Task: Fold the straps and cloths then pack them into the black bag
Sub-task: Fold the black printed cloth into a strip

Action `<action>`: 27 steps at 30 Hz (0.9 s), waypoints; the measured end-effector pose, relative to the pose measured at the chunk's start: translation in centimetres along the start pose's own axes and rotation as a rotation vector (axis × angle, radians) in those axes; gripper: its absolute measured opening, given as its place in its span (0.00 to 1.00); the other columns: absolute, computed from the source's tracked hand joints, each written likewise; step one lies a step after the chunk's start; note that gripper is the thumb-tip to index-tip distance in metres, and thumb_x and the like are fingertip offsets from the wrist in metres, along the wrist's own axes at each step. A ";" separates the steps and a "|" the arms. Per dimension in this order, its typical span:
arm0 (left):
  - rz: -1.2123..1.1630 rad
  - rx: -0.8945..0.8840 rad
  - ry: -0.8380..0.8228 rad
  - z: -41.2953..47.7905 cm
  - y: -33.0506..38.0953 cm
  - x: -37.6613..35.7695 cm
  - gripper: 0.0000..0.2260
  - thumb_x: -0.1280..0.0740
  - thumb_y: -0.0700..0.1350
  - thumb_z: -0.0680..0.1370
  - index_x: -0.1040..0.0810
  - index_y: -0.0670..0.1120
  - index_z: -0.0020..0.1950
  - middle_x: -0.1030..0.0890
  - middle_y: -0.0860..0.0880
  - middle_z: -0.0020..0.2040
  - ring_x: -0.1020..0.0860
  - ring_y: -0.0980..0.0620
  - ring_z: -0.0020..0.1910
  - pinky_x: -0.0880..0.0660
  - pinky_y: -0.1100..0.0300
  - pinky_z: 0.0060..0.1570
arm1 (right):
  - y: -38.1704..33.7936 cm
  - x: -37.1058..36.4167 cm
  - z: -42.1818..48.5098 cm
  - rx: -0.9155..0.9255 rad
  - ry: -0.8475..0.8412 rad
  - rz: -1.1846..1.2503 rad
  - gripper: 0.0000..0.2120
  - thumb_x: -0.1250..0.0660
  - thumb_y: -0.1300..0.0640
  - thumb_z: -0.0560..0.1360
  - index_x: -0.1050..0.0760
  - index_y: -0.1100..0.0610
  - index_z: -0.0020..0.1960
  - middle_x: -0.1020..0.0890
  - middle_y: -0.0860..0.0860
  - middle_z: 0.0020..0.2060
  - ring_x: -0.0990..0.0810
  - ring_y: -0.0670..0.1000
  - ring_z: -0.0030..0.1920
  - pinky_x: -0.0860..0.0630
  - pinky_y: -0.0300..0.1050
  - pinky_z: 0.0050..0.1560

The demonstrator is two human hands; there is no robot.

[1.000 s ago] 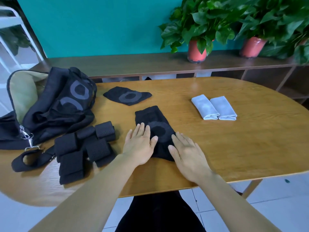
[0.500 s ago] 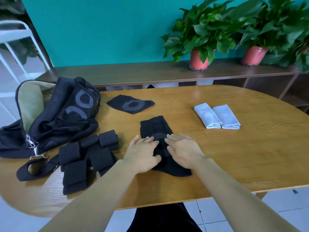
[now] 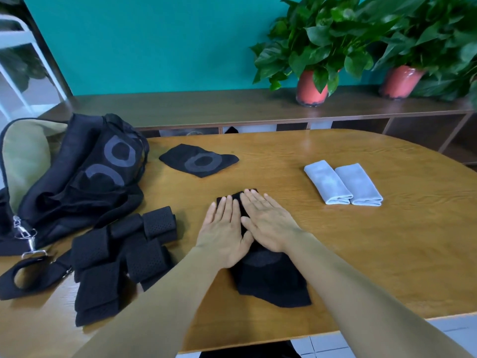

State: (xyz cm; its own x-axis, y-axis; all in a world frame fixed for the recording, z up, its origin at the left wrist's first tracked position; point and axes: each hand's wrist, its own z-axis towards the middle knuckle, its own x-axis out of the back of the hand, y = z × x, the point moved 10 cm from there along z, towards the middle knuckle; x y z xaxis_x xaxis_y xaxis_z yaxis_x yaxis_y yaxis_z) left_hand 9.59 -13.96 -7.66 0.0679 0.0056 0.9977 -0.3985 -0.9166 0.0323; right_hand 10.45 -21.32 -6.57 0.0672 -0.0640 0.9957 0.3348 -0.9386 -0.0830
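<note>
A black cloth [image 3: 271, 282] lies lengthwise at the table's near middle. My left hand [image 3: 224, 233] and my right hand [image 3: 268, 223] press flat on its far half, fingers straight and side by side. A second black cloth [image 3: 198, 160] with a grey ring lies flat farther back. Several folded black straps [image 3: 121, 257] are piled to the left. The black bag [image 3: 77, 177] slumps open at the far left, its tan lining [image 3: 25, 156] showing. Two folded pale grey cloths [image 3: 343, 182] sit side by side on the right.
The oval wooden table [image 3: 387, 254] ends close to me. A bag strap loop with a metal clip [image 3: 28, 244] lies at the left edge. A low shelf [image 3: 232, 107] behind the table carries two potted plants [image 3: 312, 86].
Both hands have slid forward along the black cloth and come together, from its near part to its far half, flattening it. The view has shifted slightly.
</note>
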 end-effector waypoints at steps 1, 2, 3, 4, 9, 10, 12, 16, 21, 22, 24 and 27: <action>0.017 -0.002 -0.015 0.2 -0.3 -0.4 0.32 0.60 0.60 0.81 0.65 0.42 0.77 0.64 0.44 0.78 0.67 0.50 0.76 0.67 0.51 0.74 | 0.7 -0.9 0.3 -0.033 -0.050 0.024 0.28 0.60 0.44 0.82 0.63 0.55 0.77 0.62 0.49 0.76 0.65 0.44 0.75 0.63 0.46 0.75; 0.033 -0.012 -0.020 0.4 -0.5 -0.5 0.33 0.60 0.61 0.81 0.64 0.42 0.77 0.64 0.44 0.78 0.66 0.50 0.76 0.66 0.51 0.74 | 1.3 -1.5 0.5 -0.058 -0.080 0.031 0.29 0.62 0.42 0.81 0.63 0.54 0.77 0.63 0.48 0.76 0.66 0.44 0.74 0.63 0.46 0.75; 0.044 -0.027 -0.019 0.7 -0.6 -0.6 0.33 0.60 0.62 0.80 0.63 0.42 0.77 0.63 0.44 0.78 0.66 0.50 0.76 0.66 0.51 0.74 | 1.7 -1.9 0.6 -0.075 -0.090 0.020 0.29 0.63 0.41 0.81 0.64 0.54 0.77 0.63 0.47 0.76 0.67 0.44 0.74 0.64 0.46 0.75; 0.051 -0.043 -0.017 0.9 -0.8 -0.6 0.34 0.61 0.63 0.80 0.63 0.42 0.77 0.63 0.45 0.78 0.66 0.50 0.76 0.66 0.51 0.74 | 2.1 -2.1 0.7 -0.088 -0.090 0.011 0.29 0.64 0.41 0.81 0.64 0.54 0.77 0.64 0.47 0.76 0.67 0.44 0.74 0.65 0.47 0.75; 0.081 -0.095 0.015 2.1 -1.2 -0.6 0.40 0.72 0.65 0.71 0.62 0.43 0.78 0.62 0.45 0.78 0.65 0.51 0.76 0.66 0.52 0.74 | 3.1 -2.0 0.8 -0.151 -0.070 0.004 0.29 0.63 0.41 0.81 0.65 0.54 0.77 0.65 0.48 0.75 0.67 0.45 0.74 0.65 0.48 0.75; 0.084 -0.094 0.015 2.1 -1.2 -0.6 0.40 0.72 0.66 0.71 0.62 0.43 0.78 0.61 0.45 0.78 0.65 0.51 0.76 0.66 0.52 0.74 | 3.1 -2.0 0.7 -0.153 -0.073 0.002 0.29 0.63 0.41 0.81 0.65 0.54 0.77 0.65 0.48 0.75 0.67 0.45 0.74 0.64 0.48 0.75; 0.094 -0.088 0.016 2.1 -1.2 -0.5 0.40 0.71 0.66 0.72 0.62 0.43 0.78 0.61 0.45 0.78 0.64 0.51 0.76 0.66 0.52 0.74 | 3.0 -2.0 0.8 -0.155 -0.084 -0.002 0.29 0.63 0.41 0.81 0.65 0.54 0.77 0.64 0.48 0.75 0.67 0.45 0.74 0.64 0.49 0.75; 0.139 -0.047 -0.007 1.4 -1.1 0.2 0.34 0.62 0.63 0.80 0.60 0.42 0.78 0.59 0.44 0.79 0.62 0.50 0.77 0.65 0.50 0.75 | 3.2 -1.6 0.3 -0.164 -0.128 -0.009 0.30 0.63 0.41 0.81 0.65 0.55 0.77 0.64 0.49 0.76 0.67 0.46 0.74 0.64 0.49 0.75; -0.031 0.100 0.076 -2.5 -2.2 2.1 0.29 0.59 0.58 0.83 0.59 0.42 0.78 0.56 0.45 0.79 0.60 0.51 0.77 0.63 0.51 0.75 | 1.6 0.2 -4.3 -0.125 -0.028 0.066 0.30 0.62 0.41 0.81 0.65 0.54 0.77 0.65 0.47 0.75 0.69 0.44 0.73 0.65 0.47 0.74; -0.054 0.105 0.078 -3.4 -2.3 2.1 0.29 0.60 0.57 0.83 0.59 0.42 0.78 0.56 0.46 0.79 0.60 0.51 0.77 0.63 0.52 0.75 | 0.8 0.5 -5.4 -0.105 -0.009 0.078 0.30 0.62 0.41 0.81 0.65 0.53 0.77 0.65 0.46 0.75 0.69 0.43 0.73 0.66 0.46 0.74; -0.082 0.086 0.070 -5.0 -1.9 2.1 0.29 0.61 0.57 0.82 0.60 0.42 0.78 0.56 0.46 0.79 0.60 0.51 0.77 0.63 0.53 0.75 | -1.1 1.0 -7.3 -0.072 0.020 0.098 0.29 0.62 0.41 0.81 0.64 0.53 0.77 0.65 0.46 0.75 0.69 0.42 0.73 0.67 0.45 0.74; -0.106 0.052 0.074 -7.2 -0.9 1.9 0.29 0.61 0.58 0.82 0.59 0.44 0.79 0.54 0.47 0.79 0.58 0.52 0.78 0.62 0.53 0.75 | -3.1 0.3 -9.2 -0.050 -0.004 0.126 0.29 0.61 0.41 0.81 0.63 0.53 0.77 0.63 0.46 0.75 0.68 0.42 0.73 0.67 0.45 0.74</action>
State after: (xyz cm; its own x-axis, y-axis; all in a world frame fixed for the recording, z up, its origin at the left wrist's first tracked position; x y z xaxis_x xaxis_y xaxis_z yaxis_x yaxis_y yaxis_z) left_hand 3.48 -10.27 -5.34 0.0388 0.1313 0.9906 -0.3448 -0.9287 0.1366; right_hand 0.77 -21.53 -5.66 0.1095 -0.1816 0.9773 0.2761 -0.9389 -0.2054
